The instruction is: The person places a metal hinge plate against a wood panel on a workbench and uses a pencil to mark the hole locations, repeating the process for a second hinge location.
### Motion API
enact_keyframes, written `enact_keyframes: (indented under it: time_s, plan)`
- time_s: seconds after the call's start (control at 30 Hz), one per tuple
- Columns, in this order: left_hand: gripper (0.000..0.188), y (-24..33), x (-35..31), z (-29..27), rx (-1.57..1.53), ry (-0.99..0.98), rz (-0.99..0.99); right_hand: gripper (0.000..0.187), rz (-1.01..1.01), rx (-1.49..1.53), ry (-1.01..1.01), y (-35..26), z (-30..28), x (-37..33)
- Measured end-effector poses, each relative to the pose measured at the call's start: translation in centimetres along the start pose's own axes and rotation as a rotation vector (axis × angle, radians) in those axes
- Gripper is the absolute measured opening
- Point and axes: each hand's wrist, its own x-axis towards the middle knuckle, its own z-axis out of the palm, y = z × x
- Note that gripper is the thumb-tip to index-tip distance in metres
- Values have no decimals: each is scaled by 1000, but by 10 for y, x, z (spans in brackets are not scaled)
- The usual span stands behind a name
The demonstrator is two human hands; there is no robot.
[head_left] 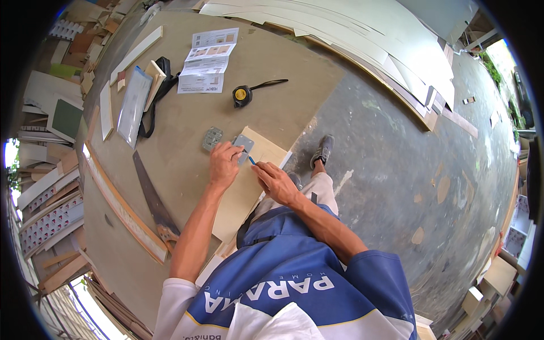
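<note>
A grey metal plate (243, 143) with holes lies on the corner of a pale wooden board (266, 148). The curled fingers of my left hand (224, 164) press down on this plate and hold it against the board. Pinched in my right hand (274, 181) is a slim blue pencil (252, 161), its tip at the plate's near edge; whether it is a pencil or a pen is hard to make out. A second grey metal plate (212, 138) rests on the brown worktop just left of the board.
On the brown worktop (294, 62) are a tape measure (242, 96), a printed instruction sheet (207, 61), a clear plastic packet (135, 105), a black strap bag (164, 85), a handsaw (150, 190) and a long wooden strip (122, 207). White sheets (340, 34) are stacked beyond.
</note>
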Motion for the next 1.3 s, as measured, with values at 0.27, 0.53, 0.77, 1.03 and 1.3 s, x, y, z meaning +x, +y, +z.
enact_keyframes:
  time_s: [0.27,0.53,0.77,1.03,1.3]
  plan:
    - [20,-1,0,1,4,21,24,54,-97,-30,-89,4,-4,0]
    - [19,0,3,0,0,-7,12,49,-174,-94,-142,8,-8,2]
    - [20,0,2,0,2,-20,3,52,-229,-121,-164,9,-8,3]
    - [20,2,4,-3,-2,0,41,52,-257,-307,-173,-1,-1,6]
    - [20,0,1,-2,29,-28,-14,52,-231,-273,-122,0,-11,5]
